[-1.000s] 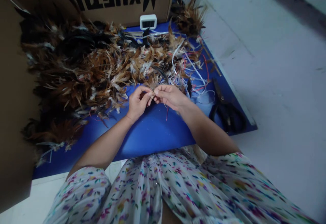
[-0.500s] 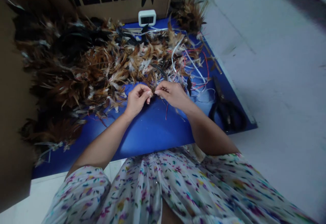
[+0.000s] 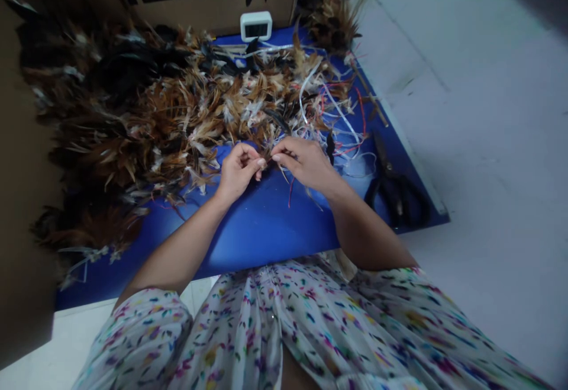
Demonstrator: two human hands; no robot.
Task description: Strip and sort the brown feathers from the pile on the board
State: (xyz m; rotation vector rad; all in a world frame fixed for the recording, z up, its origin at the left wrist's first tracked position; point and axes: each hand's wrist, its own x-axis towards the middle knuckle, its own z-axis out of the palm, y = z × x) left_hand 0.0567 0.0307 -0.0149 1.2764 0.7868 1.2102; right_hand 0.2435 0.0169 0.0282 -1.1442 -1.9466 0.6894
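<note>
My left hand point(image 3: 239, 171) is closed in a pinch, thumb against forefinger, on what looks like a small brown feather point(image 3: 268, 154). Close by on its right, my right hand point(image 3: 306, 160) also pinches at the fingertips, just beside that feather; what it holds is too small to make out. Past both hands spreads a large heap of brown, black and white feathers point(image 3: 177, 103). A thin red strand point(image 3: 290, 193) lies on the blue table point(image 3: 266, 227) below my right hand.
Black-handled scissors point(image 3: 394, 192) lie at the table's right edge. White and red strips point(image 3: 341, 112) tangle beside the heap. A small white digital device point(image 3: 256, 26) stands before a cardboard box point(image 3: 190, 5). Another feather bunch point(image 3: 332, 17) sits at the back right corner.
My fingertips, which were together a second ago, have drawn slightly apart. My right hand has turned a little, with its thumb now more visible. The view has tilted slightly downward.
</note>
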